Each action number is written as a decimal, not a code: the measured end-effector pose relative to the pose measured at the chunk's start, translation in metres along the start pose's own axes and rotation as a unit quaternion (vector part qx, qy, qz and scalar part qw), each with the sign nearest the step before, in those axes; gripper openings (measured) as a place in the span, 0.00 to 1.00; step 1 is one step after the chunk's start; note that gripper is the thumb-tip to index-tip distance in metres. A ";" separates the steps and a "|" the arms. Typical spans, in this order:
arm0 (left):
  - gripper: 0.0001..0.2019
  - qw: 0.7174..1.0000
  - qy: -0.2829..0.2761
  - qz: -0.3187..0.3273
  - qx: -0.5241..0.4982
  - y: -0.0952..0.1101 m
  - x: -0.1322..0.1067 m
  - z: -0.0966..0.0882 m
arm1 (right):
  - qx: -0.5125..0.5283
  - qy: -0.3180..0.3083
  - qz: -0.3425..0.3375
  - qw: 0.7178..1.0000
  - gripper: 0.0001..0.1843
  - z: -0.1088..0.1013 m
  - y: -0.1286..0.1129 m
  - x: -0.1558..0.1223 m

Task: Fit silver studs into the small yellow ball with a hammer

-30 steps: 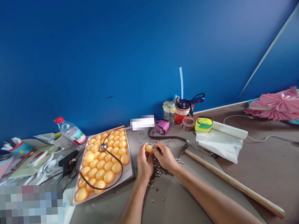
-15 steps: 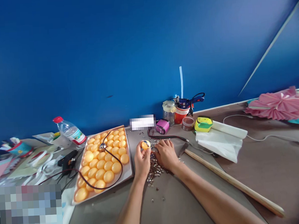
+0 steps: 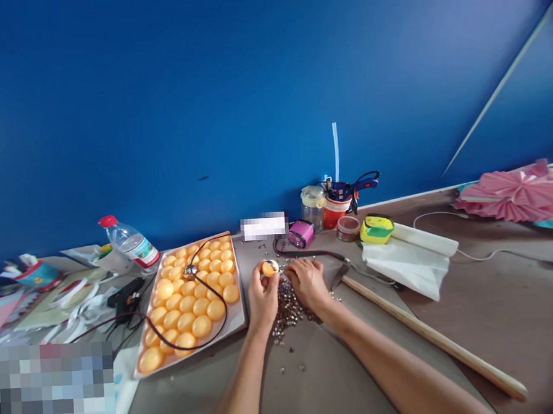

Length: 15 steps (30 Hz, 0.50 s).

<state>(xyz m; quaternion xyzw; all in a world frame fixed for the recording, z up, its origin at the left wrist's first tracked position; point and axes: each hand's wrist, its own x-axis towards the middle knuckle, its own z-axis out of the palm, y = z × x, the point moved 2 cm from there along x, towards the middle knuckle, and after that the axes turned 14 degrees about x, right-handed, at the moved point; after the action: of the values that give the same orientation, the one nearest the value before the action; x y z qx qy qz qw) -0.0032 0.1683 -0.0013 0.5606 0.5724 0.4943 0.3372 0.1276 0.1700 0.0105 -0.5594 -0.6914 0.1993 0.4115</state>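
Observation:
My left hand (image 3: 263, 294) pinches an orange ping-pong ball (image 3: 267, 268) between thumb and fingers; a dark, silvery patch shows on its upper side. Just right of the ball is my right hand (image 3: 308, 284), its fingers curled together above a scatter of small shiny rhinestones (image 3: 289, 311). Whatever its fingertips hold, if anything, is hidden. On the left, a shallow white tray (image 3: 243, 307) is filled with rows of orange ping-pong balls (image 3: 186, 323). One silvery, stone-covered ball (image 3: 190, 271) rests among them, and a dark cord crosses over the tray.
A black glue gun (image 3: 126, 293) and a red-capped bottle (image 3: 132, 242) are at left. Behind the hands stand a purple box (image 3: 301, 234), a clear jar (image 3: 313, 210) and red cups (image 3: 335, 212). A wooden stick (image 3: 431, 335) slants across the right, near white sheeting (image 3: 407, 265).
My right hand has drawn its fingers in and shifted slightly over the rhinestones. The ball in my left hand has turned a little.

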 end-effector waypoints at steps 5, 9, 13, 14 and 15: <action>0.21 1.000 0.010 0.010 0.005 0.002 -0.001 -0.001 | 0.095 0.013 -0.025 0.995 0.12 0.001 0.000 0.002; 0.19 1.000 -0.006 0.010 -0.010 0.006 -0.001 0.000 | 0.170 0.041 -0.095 0.980 0.13 -0.003 -0.007 -0.001; 0.18 1.000 -0.008 -0.006 -0.019 0.007 -0.001 0.000 | 0.153 0.014 -0.158 0.975 0.16 -0.002 -0.010 -0.004; 0.18 1.000 -0.005 -0.008 -0.019 0.006 -0.001 0.000 | 0.145 0.005 -0.165 0.976 0.17 -0.001 -0.009 -0.004; 0.19 1.000 -0.002 -0.010 -0.016 0.006 -0.001 0.000 | 0.136 0.000 -0.167 0.976 0.17 0.001 -0.008 -0.004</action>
<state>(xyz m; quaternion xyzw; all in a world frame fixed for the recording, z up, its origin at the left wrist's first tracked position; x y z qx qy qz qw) -0.0016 0.1668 0.0042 0.5498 0.5694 0.4992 0.3525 0.1225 0.1645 0.0146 -0.3746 -0.7417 0.2197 0.5111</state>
